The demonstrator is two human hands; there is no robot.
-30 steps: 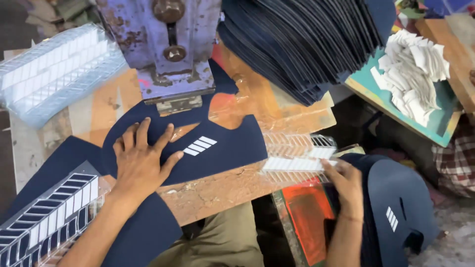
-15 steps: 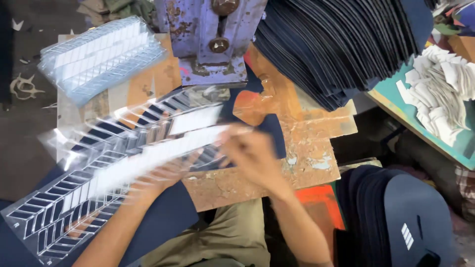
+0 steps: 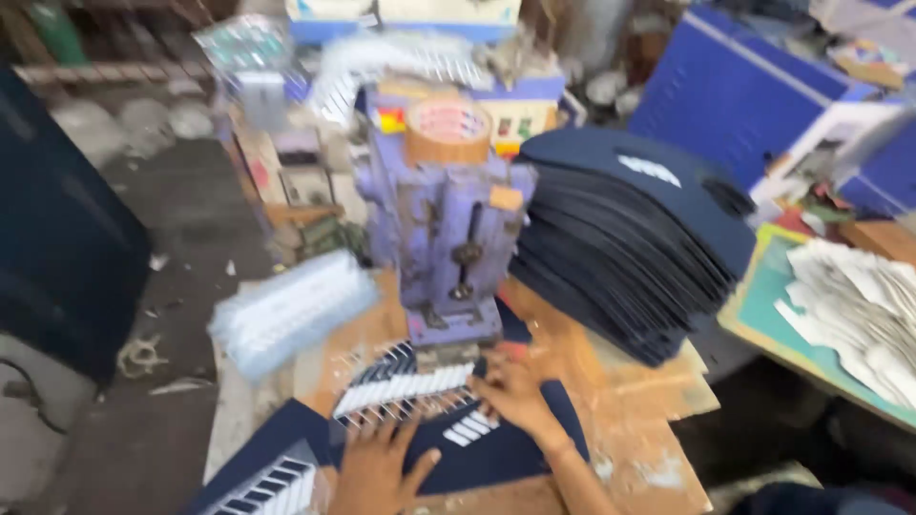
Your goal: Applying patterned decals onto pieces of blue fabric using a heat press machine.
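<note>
Down at the press [image 3: 448,238], both hands lie flat with fingers spread — neither grips anything. Left hand [image 3: 377,467] presses on the navy piece [image 3: 477,448], its fingertips touching the clear striped film [image 3: 405,389] laid under the press head. Right hand [image 3: 510,391] rests on the film's right end, beside the white stripes [image 3: 469,429] printed on the navy piece. A tape roll [image 3: 448,132] sits atop the press; a stack of navy pieces [image 3: 630,248] stands to the right.
</note>
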